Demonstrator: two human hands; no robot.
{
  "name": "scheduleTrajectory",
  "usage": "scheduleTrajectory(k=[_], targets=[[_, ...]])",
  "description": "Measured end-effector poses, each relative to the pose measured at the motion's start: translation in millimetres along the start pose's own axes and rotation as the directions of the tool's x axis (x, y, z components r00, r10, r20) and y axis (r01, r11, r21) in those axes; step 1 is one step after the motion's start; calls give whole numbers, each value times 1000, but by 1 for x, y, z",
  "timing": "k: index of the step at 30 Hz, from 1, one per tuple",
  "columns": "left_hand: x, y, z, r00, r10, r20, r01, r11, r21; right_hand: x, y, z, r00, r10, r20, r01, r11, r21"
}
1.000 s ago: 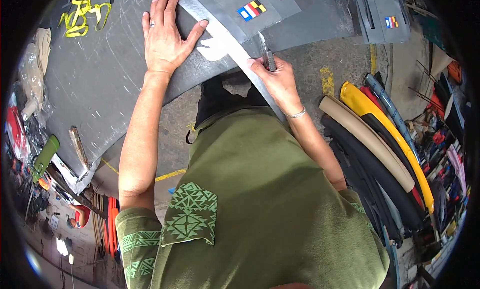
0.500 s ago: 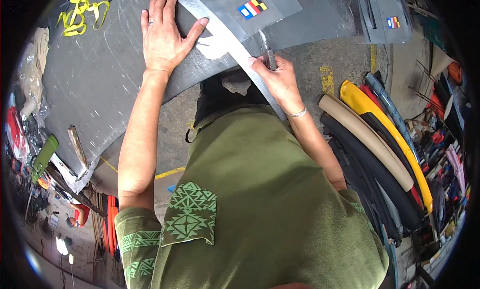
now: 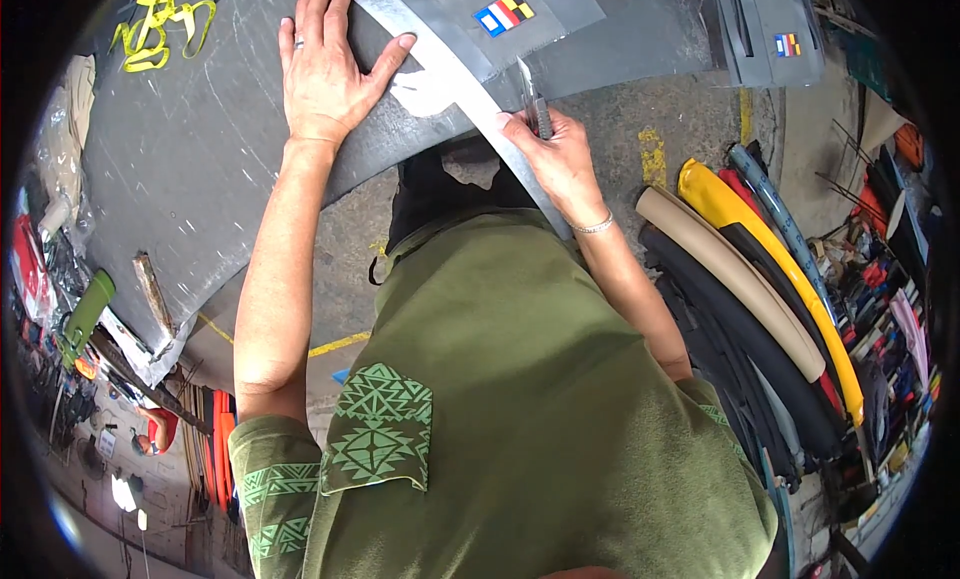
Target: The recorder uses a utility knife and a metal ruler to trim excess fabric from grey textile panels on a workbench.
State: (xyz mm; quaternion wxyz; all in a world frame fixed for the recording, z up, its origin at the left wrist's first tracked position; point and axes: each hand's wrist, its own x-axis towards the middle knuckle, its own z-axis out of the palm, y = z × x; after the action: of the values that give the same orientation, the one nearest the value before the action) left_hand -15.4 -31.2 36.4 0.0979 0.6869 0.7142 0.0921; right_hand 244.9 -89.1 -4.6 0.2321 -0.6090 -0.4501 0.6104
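Observation:
My left hand lies flat on the dark grey worktop, fingers stretched out and thumb spread toward a long metal ruler. The ruler runs slantwise from the far edge of the view down to my waist, overhanging the table's near edge. My right hand is closed around a utility knife, its blade pointing away from me; the thumb also presses on the ruler. Beyond the ruler lies a grey sheet bearing a small patch of blue, white, red, yellow and black.
A tangle of yellow strap lies at the worktop's far left. A wooden stick rests near its left edge. To my right stand rolls of material, among them a tan roll and a yellow roll. Another grey piece sits far right.

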Motion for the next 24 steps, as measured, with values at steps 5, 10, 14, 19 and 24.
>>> scheduleTrajectory(k=[5,10,14,19,24], targets=[[0,2,-2,1000,-16,16,16,1000,4,-2,-4,1,1000,24,-3,-24,998,50],[0,0,0,1000,-5,3,5,1000,2,-1,1,1,1000,22,-9,-22,999,49],[-1,-1,0,1000,-2,-4,2,1000,-2,-1,2,2,1000,6,-21,-6,1000,28],[5,9,-8,995,-42,93,41,999,6,-1,1,1,999,15,-49,-14,999,34],[-1,-27,27,968,132,-212,-133,991,7,3,6,5,997,-54,-61,53,998,-27]])
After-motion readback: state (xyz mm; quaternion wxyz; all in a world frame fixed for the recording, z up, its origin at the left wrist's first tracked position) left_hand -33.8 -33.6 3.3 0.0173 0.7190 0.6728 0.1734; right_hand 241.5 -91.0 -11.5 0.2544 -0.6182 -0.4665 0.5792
